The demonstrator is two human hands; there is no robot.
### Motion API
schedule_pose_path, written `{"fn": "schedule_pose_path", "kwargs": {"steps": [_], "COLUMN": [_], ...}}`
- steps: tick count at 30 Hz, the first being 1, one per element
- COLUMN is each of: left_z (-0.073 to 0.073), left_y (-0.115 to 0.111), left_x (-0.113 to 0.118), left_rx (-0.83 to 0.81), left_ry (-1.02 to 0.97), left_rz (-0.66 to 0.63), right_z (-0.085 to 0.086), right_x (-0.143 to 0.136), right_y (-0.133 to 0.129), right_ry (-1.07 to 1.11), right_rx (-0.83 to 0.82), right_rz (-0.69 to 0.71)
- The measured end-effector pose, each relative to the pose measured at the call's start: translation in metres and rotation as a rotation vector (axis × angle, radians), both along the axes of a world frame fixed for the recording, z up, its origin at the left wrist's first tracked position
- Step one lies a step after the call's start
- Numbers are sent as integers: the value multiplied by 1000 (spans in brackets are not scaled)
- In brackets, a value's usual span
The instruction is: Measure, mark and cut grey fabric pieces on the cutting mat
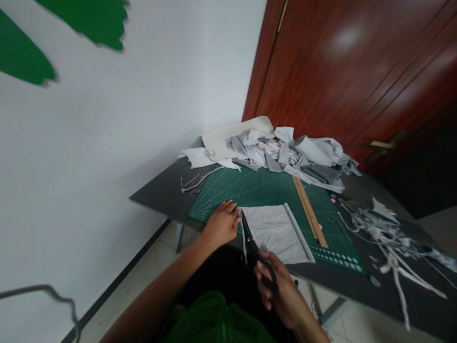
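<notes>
I see the right hand with its fingers curled around the handles of the black scissors; the grip is closed on them. The scissors lie along the left edge of the grey cloth, and their blades point away from the body, toward the left hand. I cannot tell how far the blades are apart.

The left hand lies palm down at the far left corner of this cloth, near the scissor tips. Its fingers are close together and a little bent; whether they pinch the cloth, I cannot tell. A thin strip hangs just left of the blades.

The cloth lies at the near side of the green mat, partly over its edge, with a roll along its right side. To the right of it, I find a wooden ruler on the mat. Behind is a pile of scraps; at right, on the dark table, a tangle of strips.
</notes>
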State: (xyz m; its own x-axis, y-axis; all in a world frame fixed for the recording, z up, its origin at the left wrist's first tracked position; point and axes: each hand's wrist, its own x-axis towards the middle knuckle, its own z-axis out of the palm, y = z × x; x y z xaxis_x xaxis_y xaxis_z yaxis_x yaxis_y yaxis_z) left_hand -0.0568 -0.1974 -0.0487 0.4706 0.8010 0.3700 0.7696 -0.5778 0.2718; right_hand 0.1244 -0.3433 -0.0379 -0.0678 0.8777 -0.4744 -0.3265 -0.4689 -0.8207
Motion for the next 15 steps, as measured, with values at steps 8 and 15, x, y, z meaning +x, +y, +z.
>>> {"fn": "schedule_pose_path", "kwargs": {"steps": [8,15], "left_z": [-4,-3], "left_y": [1,0], "left_x": [0,0], "left_rx": [26,17], "left_ry": [-13,-37], "left_rz": [-5,-14], "right_z": [4,0], "right_x": [-8,-5], "right_y": [9,15], "right_ry": [-57,-69], "right_rx": [38,74], "right_rz": [9,42]}}
